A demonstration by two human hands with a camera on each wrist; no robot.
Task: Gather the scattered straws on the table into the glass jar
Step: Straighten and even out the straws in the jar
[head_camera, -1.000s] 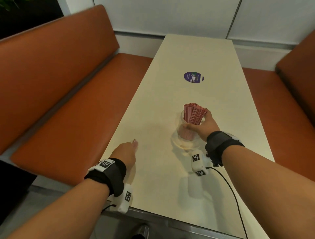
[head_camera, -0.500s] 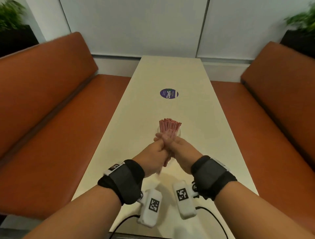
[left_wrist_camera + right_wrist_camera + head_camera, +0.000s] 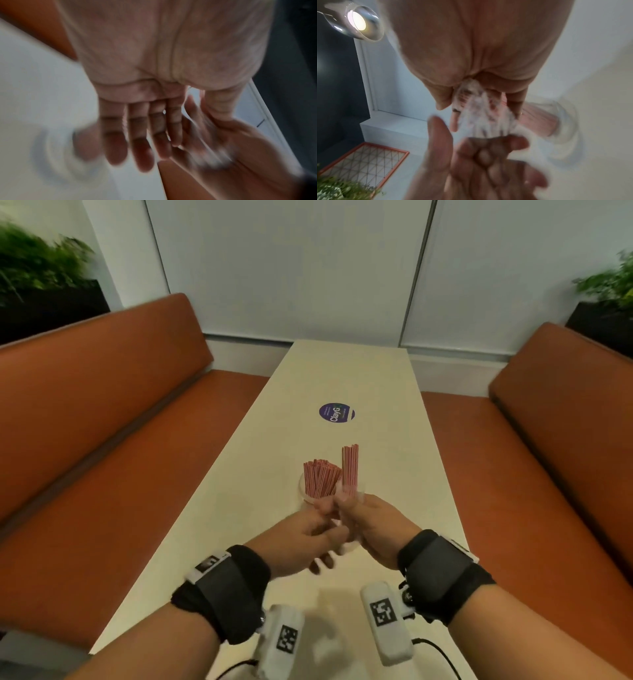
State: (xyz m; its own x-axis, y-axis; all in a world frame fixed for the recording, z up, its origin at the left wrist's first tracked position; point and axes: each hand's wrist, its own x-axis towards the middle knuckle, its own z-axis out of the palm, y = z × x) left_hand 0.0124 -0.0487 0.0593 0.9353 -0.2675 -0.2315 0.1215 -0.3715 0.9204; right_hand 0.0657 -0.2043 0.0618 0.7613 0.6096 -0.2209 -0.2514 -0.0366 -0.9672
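1. Cream table [image 3: 346, 378] running lengthwise between two orange benches [image 3: 102, 419], pale wall panels behind, potted greenery at 10 and 2 o'clock.
2. Glass jar [image 3: 303, 491] standing just beyond the hands at 12 o'clock, already packed with red straws [image 3: 320, 481] fanned upright.
3. Right hand [image 3: 371, 525] curled around a small straw bundle [image 3: 349, 470], held vertical and raised beside the jar at its 3 o'clock; upright hold judged to line the ends up for dropping in.
4. Left hand [image 3: 298, 539] touching the right from 9 o'clock, fingers mostly straight in the blurred left wrist view; apparently steadying or squaring the bundle's lower end, gripping nothing that can be made out.
5. Lower ends of the bundle hidden behind the fingers; right wrist view too blurred to add detail.
6. Round purple sticker [image 3: 336, 412] at 12 o'clock past the jar, reading "ClayG"; smaller print illegible.
7. Square black-and-white marker tags on both wrist units, no readable text.
8. No loose straws seen on the visible tabletop; task judged close to finished.
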